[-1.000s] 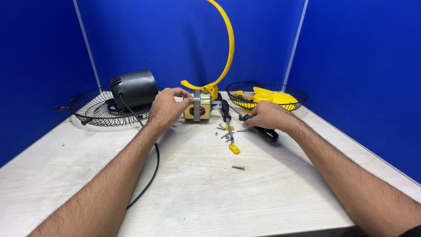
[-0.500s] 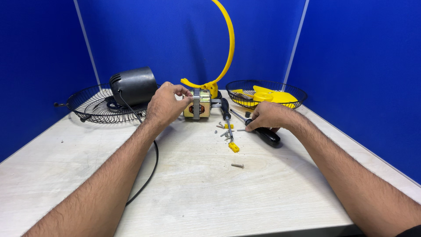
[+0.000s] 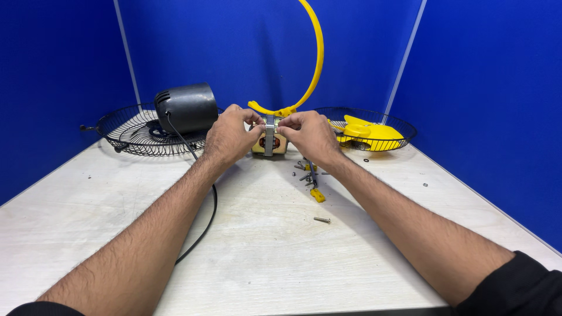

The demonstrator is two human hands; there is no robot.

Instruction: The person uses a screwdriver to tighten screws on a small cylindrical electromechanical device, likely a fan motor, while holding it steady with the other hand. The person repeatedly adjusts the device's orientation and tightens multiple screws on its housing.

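Leaving the tool, the right hand [image 3: 310, 136] now joins the left hand [image 3: 229, 136], both seemingly pinching the fan motor [image 3: 269, 140].

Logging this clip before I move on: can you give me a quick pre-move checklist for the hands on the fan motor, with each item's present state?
1. Both hands on the motor: ok; left hand and right hand flank it.
2. Grip firm on the motor: cannot tell; fingertips touch its top, the contact is partly hidden.
3. Motor resting on the table: ok.
4. Black cord out from under the forearms: not ok; it runs beneath the left arm.
5. Loose screw away from the hands: ok; it lies apart, nearer the camera.
6. Small parts pile undisturbed: cannot tell; the right wrist partly covers it.
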